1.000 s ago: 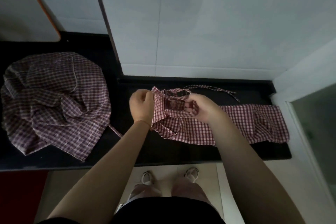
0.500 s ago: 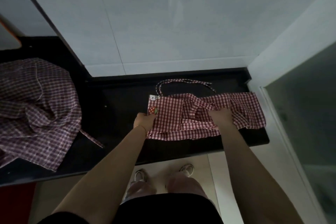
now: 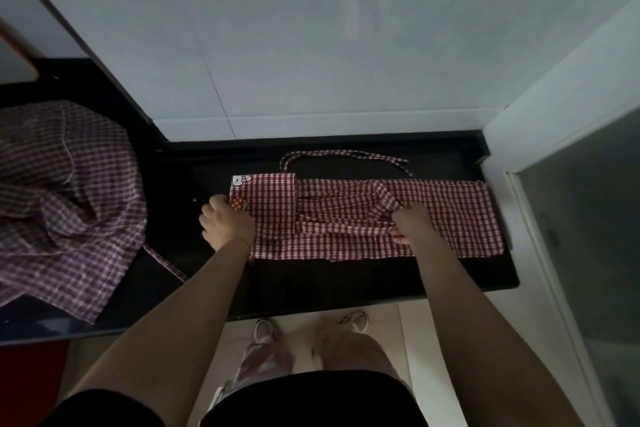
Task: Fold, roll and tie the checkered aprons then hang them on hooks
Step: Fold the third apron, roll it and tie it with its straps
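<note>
Pinning the red-and-white checkered cotton apron (image 3: 433,215) flat on the black surface (image 3: 346,277): my left hand (image 3: 227,224) presses its folded end, right hand (image 3: 414,224) pinches bunched cloth. I'd smooth creases outward, edges square, before rolling.

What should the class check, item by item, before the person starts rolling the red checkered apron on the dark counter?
1. Red apron lies flat as a long strip on the counter: ok.
2. Left hand at the folded left end: ok.
3. Right hand pinches a bunched fold mid-strip; fabric not smooth there: not ok.
4. Strap loops free behind the strip, untangled: ok.
5. Purple apron heaped apart, clear of the roll: ok.
6. Hooks in reach: cannot tell.
</note>
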`<control>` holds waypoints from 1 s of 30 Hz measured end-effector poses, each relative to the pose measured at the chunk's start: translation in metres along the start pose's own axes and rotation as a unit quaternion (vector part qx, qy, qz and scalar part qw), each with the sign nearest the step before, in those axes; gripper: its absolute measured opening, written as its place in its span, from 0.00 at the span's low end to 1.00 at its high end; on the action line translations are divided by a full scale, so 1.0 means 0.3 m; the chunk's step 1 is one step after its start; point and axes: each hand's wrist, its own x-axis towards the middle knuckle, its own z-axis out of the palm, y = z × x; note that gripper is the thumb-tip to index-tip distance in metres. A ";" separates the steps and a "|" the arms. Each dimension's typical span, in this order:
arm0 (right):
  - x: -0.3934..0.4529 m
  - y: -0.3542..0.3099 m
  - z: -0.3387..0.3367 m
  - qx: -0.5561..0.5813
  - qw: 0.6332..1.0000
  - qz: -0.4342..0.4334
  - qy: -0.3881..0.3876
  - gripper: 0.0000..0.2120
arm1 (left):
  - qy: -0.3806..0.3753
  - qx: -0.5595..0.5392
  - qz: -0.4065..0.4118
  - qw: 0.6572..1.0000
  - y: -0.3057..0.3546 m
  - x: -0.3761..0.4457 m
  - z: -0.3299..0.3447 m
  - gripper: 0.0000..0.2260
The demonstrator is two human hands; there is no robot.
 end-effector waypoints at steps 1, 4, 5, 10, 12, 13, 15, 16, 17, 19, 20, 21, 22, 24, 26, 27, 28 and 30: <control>0.011 -0.003 0.014 -0.013 1.000 -0.024 0.002 0.17 | 0.023 0.020 0.050 0.998 0.004 -0.010 0.006 0.19; 0.036 -0.006 0.050 0.022 0.999 -0.023 -0.006 0.21 | -0.017 0.097 0.243 0.965 0.007 -0.040 0.046 0.24; 0.042 -0.010 0.051 0.029 1.000 -0.010 -0.007 0.19 | -0.053 0.126 0.284 0.949 0.003 -0.045 0.065 0.25; 0.106 0.015 0.008 0.094 0.992 -0.006 0.082 0.13 | -0.158 0.221 0.296 0.916 -0.096 -0.020 0.134 0.29; 0.129 0.034 0.002 0.116 0.986 -0.022 0.117 0.16 | -0.151 0.238 0.309 0.908 -0.127 -0.010 0.142 0.30; 0.129 0.039 0.004 0.120 0.985 -0.028 0.118 0.16 | -0.146 0.239 0.311 0.908 -0.130 -0.010 0.144 0.30; 0.125 0.029 0.019 0.127 0.985 -0.021 0.114 0.16 | -0.139 0.233 0.311 0.911 -0.129 -0.011 0.146 0.30; 0.119 0.019 0.024 0.126 0.986 -0.015 0.112 0.15 | -0.137 0.232 0.312 0.911 -0.130 -0.012 0.147 0.30; 0.116 0.013 0.027 0.118 0.987 -0.010 0.113 0.15 | -0.138 0.233 0.312 0.911 -0.130 -0.011 0.147 0.30; 0.109 0.007 0.029 0.076 0.988 -0.025 0.135 0.13 | -0.142 0.234 0.308 0.911 -0.130 -0.010 0.148 0.30; 0.099 0.006 0.030 0.037 0.984 -0.054 0.163 0.14 | -0.144 0.230 0.302 0.914 -0.125 -0.011 0.146 0.30; 0.090 0.013 0.032 -0.024 0.971 -0.114 0.208 0.15 | -0.146 0.221 0.295 0.918 -0.116 -0.012 0.146 0.29; 0.078 0.023 0.039 -0.100 0.940 -0.203 0.256 0.17 | -0.144 0.207 0.289 0.924 -0.105 -0.013 0.141 0.28; 0.036 0.042 0.077 -0.211 0.840 -0.404 0.296 0.19 | -0.123 0.164 0.281 0.938 -0.085 -0.013 0.129 0.25; -0.005 0.059 0.153 -0.274 0.775 -0.519 0.234 0.22 | -0.096 0.154 0.285 0.941 -0.094 -0.012 0.112 0.24; -0.007 0.080 0.202 -0.305 0.756 -0.548 0.189 0.23 | -0.093 0.162 0.286 0.940 -0.110 -0.010 0.103 0.24; -0.012 0.101 0.248 -0.345 0.737 -0.562 0.150 0.24 | -0.097 0.178 0.289 0.936 -0.134 -0.005 0.095 0.24; 0.011 0.150 0.314 -0.418 0.704 -0.565 0.105 0.25 | -0.111 0.218 0.292 0.925 -0.190 0.012 0.078 0.25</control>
